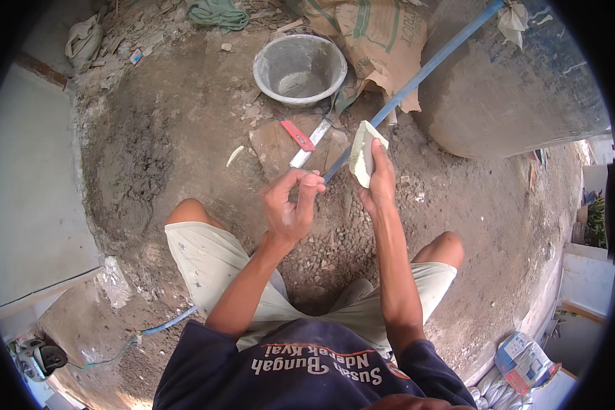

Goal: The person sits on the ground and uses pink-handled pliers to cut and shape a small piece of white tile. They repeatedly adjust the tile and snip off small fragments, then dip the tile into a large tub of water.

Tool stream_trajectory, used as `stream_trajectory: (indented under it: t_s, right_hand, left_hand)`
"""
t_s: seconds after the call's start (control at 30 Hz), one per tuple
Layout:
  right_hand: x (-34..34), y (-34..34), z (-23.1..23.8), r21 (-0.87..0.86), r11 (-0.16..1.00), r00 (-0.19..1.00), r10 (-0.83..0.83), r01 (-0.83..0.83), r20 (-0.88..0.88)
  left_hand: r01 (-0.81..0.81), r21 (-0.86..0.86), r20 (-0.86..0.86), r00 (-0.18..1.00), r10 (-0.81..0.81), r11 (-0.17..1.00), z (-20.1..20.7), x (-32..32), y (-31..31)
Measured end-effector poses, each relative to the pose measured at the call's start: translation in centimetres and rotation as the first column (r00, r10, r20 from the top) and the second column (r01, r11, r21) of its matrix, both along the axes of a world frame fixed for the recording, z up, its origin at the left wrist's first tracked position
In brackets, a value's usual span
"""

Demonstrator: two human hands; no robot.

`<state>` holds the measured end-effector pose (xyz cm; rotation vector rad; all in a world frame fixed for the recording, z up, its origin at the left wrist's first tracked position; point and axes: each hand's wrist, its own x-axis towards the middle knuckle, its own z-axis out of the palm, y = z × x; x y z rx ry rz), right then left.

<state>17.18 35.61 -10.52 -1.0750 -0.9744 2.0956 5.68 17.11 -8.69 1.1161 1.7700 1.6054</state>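
My right hand (379,178) is closed around a pale yellowish-white slab (361,154) with a rough, chipped edge and a greyish face, held upright above the ground. Beside it, my left hand (290,205) has its fingers curled and the thumb pressed to the index finger; whether something small is pinched there I cannot make out. A long blue pipe (417,78) slants from the upper right down to my left fingertips; I cannot tell if they touch it. Just beyond my hands lie a flat red tool part (298,135) and a whitish strip (310,143), crossing like a square.
Farther off stands a grey basin (301,68) beside a torn brown sack (383,41). A large grey rounded vessel (519,82) fills the upper right. Left of the tools lies a pale curved sliver (234,156). Rubble (335,246) covers the dirt between my knees.
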Motion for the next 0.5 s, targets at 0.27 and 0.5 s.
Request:
stream_trajectory:
  t_s: [0.27,0.5]
  right_hand:
    - [0.2,-1.2,-3.2,0.278,0.959,0.998,-0.066,0.06,0.012]
    - [1.7,-1.4,-2.2,0.125,0.987,0.992,-0.113,0.106,0.057]
  left_hand:
    - [0.003,-0.099,-0.508,0.86,-0.053,0.995,-1.6,0.1,4.5]
    - [-0.232,-0.238,-0.146,0.968,0.202,0.943,-4.0,-2.2,4.0]
